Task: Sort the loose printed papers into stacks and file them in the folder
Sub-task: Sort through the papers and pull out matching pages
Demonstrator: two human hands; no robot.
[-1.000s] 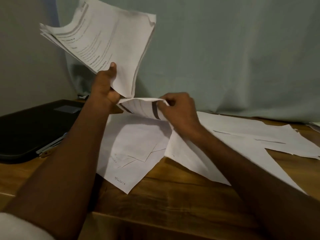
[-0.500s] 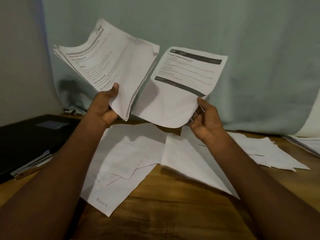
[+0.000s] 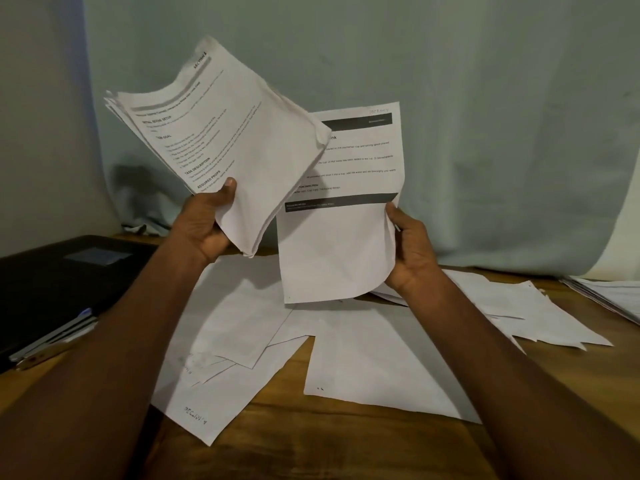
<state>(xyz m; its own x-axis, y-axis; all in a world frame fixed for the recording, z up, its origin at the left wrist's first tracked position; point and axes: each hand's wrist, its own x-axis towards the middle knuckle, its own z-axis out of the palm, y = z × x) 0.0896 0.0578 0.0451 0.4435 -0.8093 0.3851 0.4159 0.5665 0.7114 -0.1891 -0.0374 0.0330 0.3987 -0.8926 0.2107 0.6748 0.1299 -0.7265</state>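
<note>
My left hand (image 3: 204,223) grips a stack of printed papers (image 3: 228,140) by its lower corner, held up and tilted left above the table. Beside it, my right hand (image 3: 412,251) pinches a single printed sheet (image 3: 343,230) with dark header bars at its right edge; the sheet stands upright, its upper left part hidden behind the stack. Several loose sheets (image 3: 377,362) lie face down, overlapping, on the wooden table (image 3: 311,445) below both hands. A black folder (image 3: 52,282) lies closed at the left.
A pale cloth backdrop (image 3: 450,98) hangs behind the table. More papers (image 3: 609,296) are piled at the right edge. A pen and sheet edges (image 3: 55,337) stick out beside the folder's front edge.
My right hand lifted one sheet off the table, turned its printed face toward me and brought it upright next to the stack. The left hand kept the stack raised.
</note>
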